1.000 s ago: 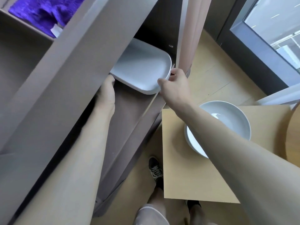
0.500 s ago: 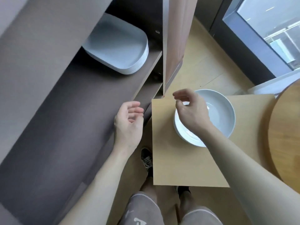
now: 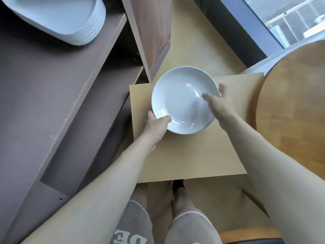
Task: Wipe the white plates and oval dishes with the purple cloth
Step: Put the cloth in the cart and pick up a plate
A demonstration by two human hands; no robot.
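A matte brown shelf unit fills the left side, and a grained round table stands at the right. Between them is a smooth, pale wooden square table. A stack of dishes, white with rounded corners, rests on the shelf's far end. A glossy, deep round plate is over the square table's far left corner. The left hand grips its near-left rim and the right hand its right rim, both thumbs inside.

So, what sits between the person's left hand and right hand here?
In the head view, a round white deep plate; the left hand and right hand grip its opposite rims.
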